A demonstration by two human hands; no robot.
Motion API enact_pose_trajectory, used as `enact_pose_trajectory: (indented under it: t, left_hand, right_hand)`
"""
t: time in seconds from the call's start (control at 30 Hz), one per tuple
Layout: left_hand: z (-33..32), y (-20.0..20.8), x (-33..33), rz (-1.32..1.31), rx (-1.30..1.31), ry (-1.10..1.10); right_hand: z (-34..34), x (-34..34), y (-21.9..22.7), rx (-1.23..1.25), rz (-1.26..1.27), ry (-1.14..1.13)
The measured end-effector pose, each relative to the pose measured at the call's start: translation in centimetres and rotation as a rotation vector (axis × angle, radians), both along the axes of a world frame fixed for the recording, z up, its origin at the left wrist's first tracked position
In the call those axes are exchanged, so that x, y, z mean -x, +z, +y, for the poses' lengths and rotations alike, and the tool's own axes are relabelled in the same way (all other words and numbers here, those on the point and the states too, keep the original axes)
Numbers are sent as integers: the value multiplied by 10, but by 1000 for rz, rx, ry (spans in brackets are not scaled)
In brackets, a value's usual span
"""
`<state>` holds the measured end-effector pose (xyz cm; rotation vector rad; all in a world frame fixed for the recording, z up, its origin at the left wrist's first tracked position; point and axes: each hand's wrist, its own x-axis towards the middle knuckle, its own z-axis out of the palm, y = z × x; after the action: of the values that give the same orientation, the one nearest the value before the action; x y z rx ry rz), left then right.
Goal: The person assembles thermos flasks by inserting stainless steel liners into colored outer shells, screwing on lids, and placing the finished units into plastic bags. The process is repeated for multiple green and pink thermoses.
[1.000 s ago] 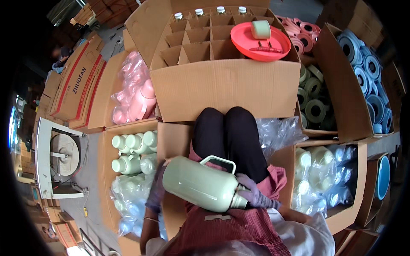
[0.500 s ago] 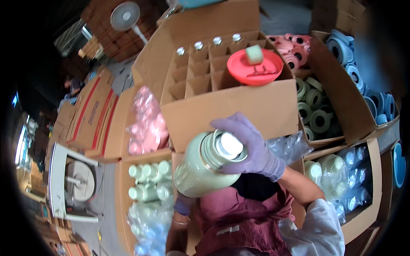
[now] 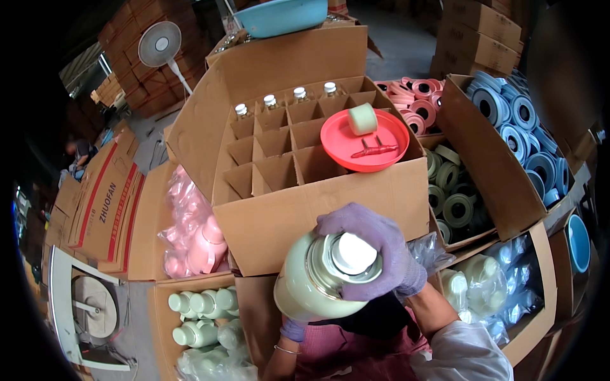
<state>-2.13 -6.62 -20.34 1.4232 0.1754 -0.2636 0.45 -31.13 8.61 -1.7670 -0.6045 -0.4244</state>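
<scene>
A pale green, glossy thermos flask (image 3: 306, 287) is tilted in front of me, its mouth up and to the right. A white cap (image 3: 354, 254) sits inside the metal-rimmed neck. Gloved in purple, my right hand (image 3: 389, 251) is closed round the neck, fingers over the far side and thumb on the near side. My left hand (image 3: 293, 330), also in a purple glove, is at the lower body of the flask; its fingers are hidden behind it.
Beyond the flask stands a divided carton (image 3: 324, 206) with several white-capped silvery bottles. On it rests a red dish (image 3: 340, 146) holding a green cup-shaped piece (image 3: 362, 119). Around are cartons of green flask parts (image 3: 206, 303), pink bagged parts (image 3: 203, 244), and blue rings (image 3: 524, 113).
The view has shifted, so the divided carton and its surroundings sit lower and further left. Both hands stay on the flask, which appears slightly lower and to the right.
</scene>
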Motion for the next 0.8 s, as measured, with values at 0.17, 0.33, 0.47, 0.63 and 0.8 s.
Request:
enact_pose_trajectory:
  t: [0.17,0.33,0.47,0.63,0.8]
  left_hand:
    - [8,1,-2,19,-30,16]
    - [30,22,-18,-58,-190,-55]
    - [74,115,-66,-325,-554,-80]
    - [4,290,-68,-783,-1176,-727]
    - [-71,254,1,-901,-1454,-1051]
  right_hand:
    - [4,-16,5,-39,41,213]
    - [-3,-4,-4,-69,-46,248]
    - [-22,44,-59,-136,-62,56]
    - [-13,163,-147,159,335,-180]
    - [-62,136,-118,634,-53,-150]
